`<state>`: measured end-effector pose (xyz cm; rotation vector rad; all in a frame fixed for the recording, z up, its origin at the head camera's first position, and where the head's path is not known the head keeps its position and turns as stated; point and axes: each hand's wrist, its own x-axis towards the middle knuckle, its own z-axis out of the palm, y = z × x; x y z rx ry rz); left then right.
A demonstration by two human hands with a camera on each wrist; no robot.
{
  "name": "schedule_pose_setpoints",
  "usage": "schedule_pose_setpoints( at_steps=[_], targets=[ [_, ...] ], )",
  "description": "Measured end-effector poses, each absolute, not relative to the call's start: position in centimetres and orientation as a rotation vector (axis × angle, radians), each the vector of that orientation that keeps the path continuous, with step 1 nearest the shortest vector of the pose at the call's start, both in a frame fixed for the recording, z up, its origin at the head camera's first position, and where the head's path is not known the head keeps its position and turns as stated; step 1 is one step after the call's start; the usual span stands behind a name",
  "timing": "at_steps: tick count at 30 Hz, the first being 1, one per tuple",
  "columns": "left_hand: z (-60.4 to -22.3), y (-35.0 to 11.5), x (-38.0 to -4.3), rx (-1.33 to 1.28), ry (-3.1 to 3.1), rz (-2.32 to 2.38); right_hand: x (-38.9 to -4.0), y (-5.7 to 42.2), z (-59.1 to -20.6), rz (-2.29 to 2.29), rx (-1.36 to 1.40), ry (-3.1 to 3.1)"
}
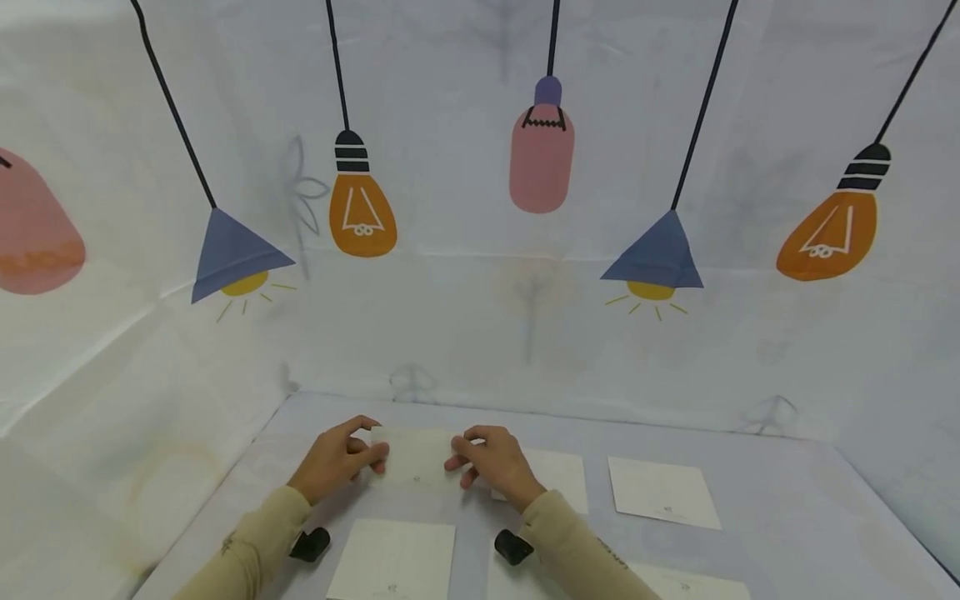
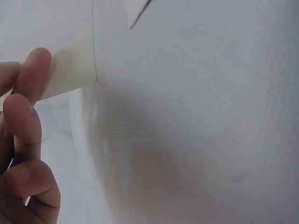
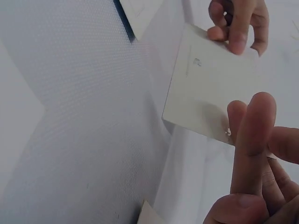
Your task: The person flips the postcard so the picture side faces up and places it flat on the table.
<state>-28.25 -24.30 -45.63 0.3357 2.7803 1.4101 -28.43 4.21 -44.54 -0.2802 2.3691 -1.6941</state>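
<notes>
A pale cream card (image 1: 414, 454) is held up over the far left part of the white table between both hands. My left hand (image 1: 339, 457) pinches its left edge, thumb in front. At the opposite edge my right hand (image 1: 497, 463) pinches the card with thumb and fingertips. A small printed mark (image 3: 197, 62) shows on the card's near face in the right wrist view. In the left wrist view, a corner of the card (image 2: 74, 77) sticks out past the left fingers.
Several similar cards lie on the table: one near the front left (image 1: 393, 558), one at the right (image 1: 663, 492), one partly behind the right hand (image 1: 558, 475), others along the front edge. White sheet walls (image 1: 465, 333) with printed lamps enclose the table.
</notes>
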Motion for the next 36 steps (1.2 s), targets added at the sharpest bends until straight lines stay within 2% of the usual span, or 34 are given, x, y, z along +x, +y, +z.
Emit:
schedule_pose_setpoints(
  at_steps=[8, 17, 36],
  targets=[
    [-44.5, -24.4, -27.2, 0.277, 2.812, 1.467, -27.9, 4.5, -43.8, -1.689, -0.39, 2.396],
    [-44.0, -24.6, -26.4, 0.33, 2.904, 1.43, -27.2, 4.9, -43.0, -1.571, -0.573, 2.545],
    [-44.4, -23.7, -25.3, 0.205, 3.116, 1.147, -26.7, 4.2, -43.6, -1.384, -0.613, 2.733]
  ],
)
